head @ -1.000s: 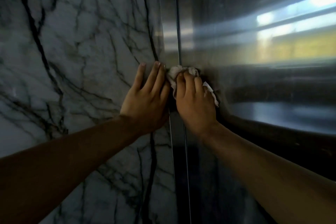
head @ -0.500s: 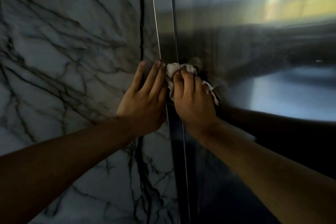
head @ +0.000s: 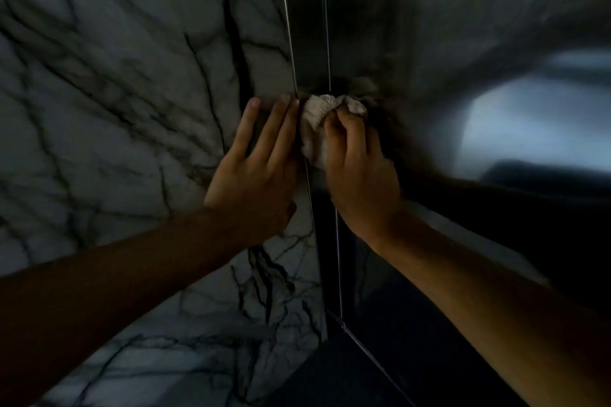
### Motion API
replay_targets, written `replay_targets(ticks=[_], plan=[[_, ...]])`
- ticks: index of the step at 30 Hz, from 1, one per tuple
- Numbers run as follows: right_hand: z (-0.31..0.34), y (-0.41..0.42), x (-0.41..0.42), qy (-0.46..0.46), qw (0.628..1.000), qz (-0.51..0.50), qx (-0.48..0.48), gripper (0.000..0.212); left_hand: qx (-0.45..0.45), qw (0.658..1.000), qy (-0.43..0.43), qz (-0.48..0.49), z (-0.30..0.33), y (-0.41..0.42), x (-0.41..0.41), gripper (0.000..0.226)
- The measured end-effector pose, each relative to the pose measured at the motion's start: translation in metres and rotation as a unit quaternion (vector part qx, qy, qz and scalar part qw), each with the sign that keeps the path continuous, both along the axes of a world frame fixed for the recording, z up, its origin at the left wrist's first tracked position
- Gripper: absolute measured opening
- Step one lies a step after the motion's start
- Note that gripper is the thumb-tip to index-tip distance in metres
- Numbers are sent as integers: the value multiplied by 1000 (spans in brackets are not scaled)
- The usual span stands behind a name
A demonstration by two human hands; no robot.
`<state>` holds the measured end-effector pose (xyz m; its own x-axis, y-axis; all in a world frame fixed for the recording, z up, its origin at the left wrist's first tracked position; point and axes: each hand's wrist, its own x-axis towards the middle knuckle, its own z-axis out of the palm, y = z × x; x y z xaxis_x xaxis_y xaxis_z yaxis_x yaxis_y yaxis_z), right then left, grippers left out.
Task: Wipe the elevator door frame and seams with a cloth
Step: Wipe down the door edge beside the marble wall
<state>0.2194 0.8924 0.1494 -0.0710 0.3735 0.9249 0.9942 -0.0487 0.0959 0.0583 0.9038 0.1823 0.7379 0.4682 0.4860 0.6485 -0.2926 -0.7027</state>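
Note:
A crumpled white cloth lies against the narrow steel door frame, over the vertical seam between frame and elevator door. My right hand grips the cloth with curled fingers and presses it onto the metal. My left hand lies flat with straight fingers on the marble wall, its fingertips beside the cloth at the frame's left edge.
The white marble with dark veins fills the left half of the view. The brushed steel door fills the right half and reflects blurred light. At the bottom, the frame meets a dark floor and the door sill.
Both hands have slid down the frame together with the cloth, and the view has tilted downward. The floor and the foot of the frame have come into view.

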Motion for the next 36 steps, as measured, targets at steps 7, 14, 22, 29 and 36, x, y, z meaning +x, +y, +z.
replay_targets(ticks=[7,14,22,29,36], plan=[[-59,3,5,102,985,119,-70,35,6,999,-34,-33,-52,0,-5,62],[-137,-7,10,74,974,146,-155,45,31,999,-21,-25,-104,0,-3,62],[-219,-24,14,55,958,116,-255,45,-35,999,-19,-2,-164,-1,6,62],[-266,-24,10,82,957,109,-255,35,-54,998,-26,-18,-208,2,18,60],[-325,-41,10,77,911,101,-392,46,-115,993,1,-41,-262,4,21,58]])
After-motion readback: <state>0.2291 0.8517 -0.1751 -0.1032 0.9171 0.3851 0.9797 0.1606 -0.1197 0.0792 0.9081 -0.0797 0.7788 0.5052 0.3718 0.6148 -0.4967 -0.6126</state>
